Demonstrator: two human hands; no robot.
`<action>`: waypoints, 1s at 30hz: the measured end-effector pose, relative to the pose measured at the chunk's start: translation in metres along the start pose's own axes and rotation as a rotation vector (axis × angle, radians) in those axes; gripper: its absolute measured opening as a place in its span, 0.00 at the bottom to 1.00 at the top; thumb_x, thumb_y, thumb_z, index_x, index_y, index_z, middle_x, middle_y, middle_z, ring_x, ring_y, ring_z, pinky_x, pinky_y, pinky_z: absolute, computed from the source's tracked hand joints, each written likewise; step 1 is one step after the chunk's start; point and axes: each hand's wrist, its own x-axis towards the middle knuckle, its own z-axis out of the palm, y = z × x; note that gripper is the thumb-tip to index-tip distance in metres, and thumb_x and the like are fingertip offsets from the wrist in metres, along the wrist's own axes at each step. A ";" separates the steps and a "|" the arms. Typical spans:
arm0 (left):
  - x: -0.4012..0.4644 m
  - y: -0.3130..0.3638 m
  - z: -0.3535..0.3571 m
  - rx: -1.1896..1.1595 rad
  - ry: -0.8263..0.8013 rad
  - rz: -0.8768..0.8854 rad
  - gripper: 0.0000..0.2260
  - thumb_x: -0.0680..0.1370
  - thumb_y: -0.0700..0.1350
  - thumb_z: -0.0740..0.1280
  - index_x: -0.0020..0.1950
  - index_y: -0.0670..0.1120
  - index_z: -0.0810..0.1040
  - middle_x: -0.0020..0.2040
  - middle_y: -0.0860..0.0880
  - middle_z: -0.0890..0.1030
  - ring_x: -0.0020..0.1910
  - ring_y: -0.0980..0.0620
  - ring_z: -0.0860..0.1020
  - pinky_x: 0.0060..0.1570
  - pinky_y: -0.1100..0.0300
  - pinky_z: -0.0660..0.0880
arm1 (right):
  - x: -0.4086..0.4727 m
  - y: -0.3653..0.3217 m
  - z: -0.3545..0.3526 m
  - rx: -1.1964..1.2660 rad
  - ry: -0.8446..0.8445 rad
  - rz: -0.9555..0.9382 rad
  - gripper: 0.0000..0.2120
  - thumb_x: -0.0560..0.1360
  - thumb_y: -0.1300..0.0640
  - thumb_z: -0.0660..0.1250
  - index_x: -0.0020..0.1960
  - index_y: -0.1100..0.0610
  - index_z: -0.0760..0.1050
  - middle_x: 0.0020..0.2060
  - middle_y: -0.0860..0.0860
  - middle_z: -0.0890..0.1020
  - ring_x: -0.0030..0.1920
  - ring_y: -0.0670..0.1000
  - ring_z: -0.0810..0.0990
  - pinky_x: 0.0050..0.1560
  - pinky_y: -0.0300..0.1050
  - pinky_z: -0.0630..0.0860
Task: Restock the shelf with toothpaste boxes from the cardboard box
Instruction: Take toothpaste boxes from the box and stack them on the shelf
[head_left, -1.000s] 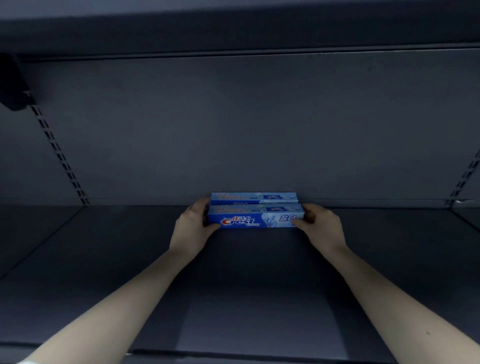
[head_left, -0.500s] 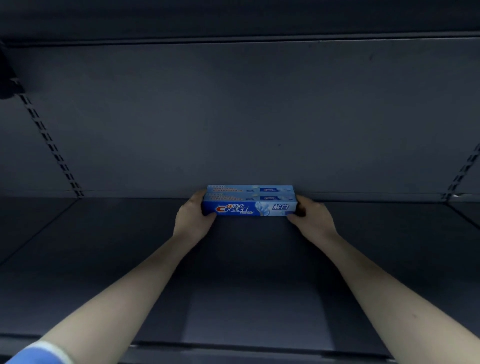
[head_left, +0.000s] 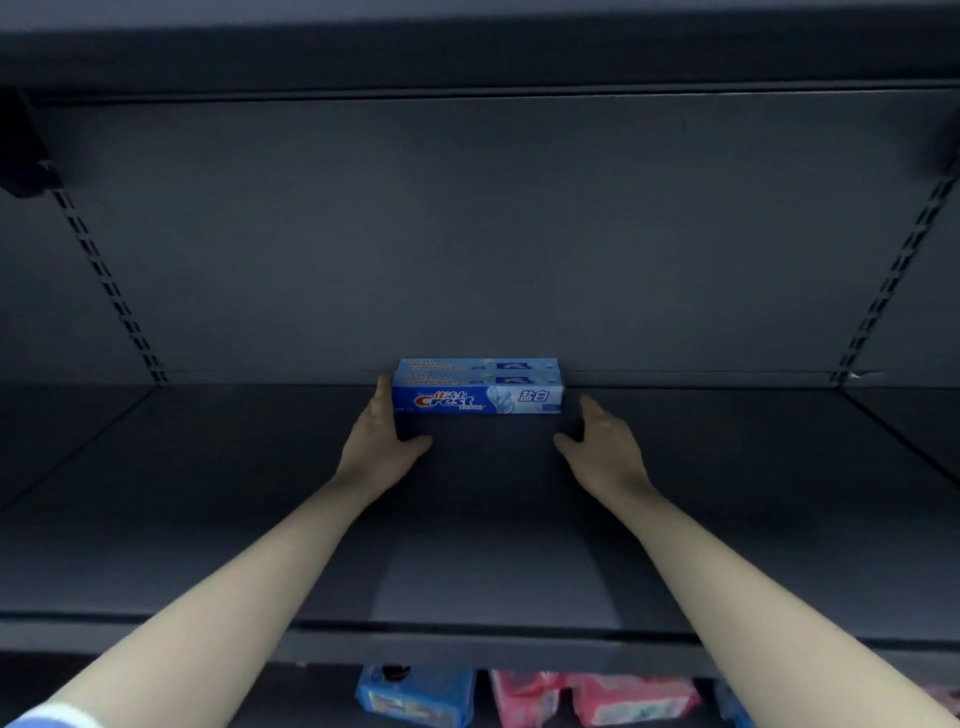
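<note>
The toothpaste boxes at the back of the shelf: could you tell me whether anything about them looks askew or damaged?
Nothing stands out. The toothpaste boxes sit square against the back panel, label forward, edges undented. The left hand touches their end; the right hand is clear.

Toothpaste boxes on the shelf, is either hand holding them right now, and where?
Neither. The left hand only touches the boxes' left end with straight fingers; the right hand is open, clear of them.

Your two forearms are bare from wrist to elbow, and your left hand (head_left: 382, 444) and right hand (head_left: 605, 449) wear no gloves. A blue sleeve (head_left: 49, 717) with a white edge shows at your left arm's lower end.
</note>
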 end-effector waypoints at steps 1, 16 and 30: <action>-0.005 0.002 0.001 -0.008 0.008 -0.005 0.43 0.73 0.45 0.71 0.77 0.45 0.45 0.75 0.46 0.59 0.73 0.48 0.60 0.69 0.56 0.60 | -0.006 0.001 -0.002 -0.009 -0.006 -0.005 0.30 0.77 0.54 0.62 0.74 0.62 0.55 0.71 0.57 0.66 0.70 0.58 0.63 0.68 0.46 0.61; -0.161 0.070 0.051 0.402 0.162 0.109 0.37 0.76 0.60 0.62 0.76 0.41 0.54 0.76 0.44 0.58 0.76 0.45 0.52 0.73 0.47 0.52 | -0.140 0.075 -0.058 -0.201 0.027 -0.248 0.26 0.79 0.48 0.57 0.73 0.58 0.59 0.68 0.57 0.69 0.69 0.57 0.65 0.66 0.48 0.63; -0.342 0.054 0.174 0.623 0.049 0.403 0.35 0.74 0.62 0.60 0.74 0.42 0.60 0.74 0.43 0.62 0.74 0.44 0.59 0.71 0.48 0.51 | -0.277 0.245 -0.025 -0.339 0.198 -0.502 0.22 0.75 0.52 0.59 0.67 0.59 0.70 0.64 0.60 0.75 0.64 0.58 0.73 0.65 0.50 0.63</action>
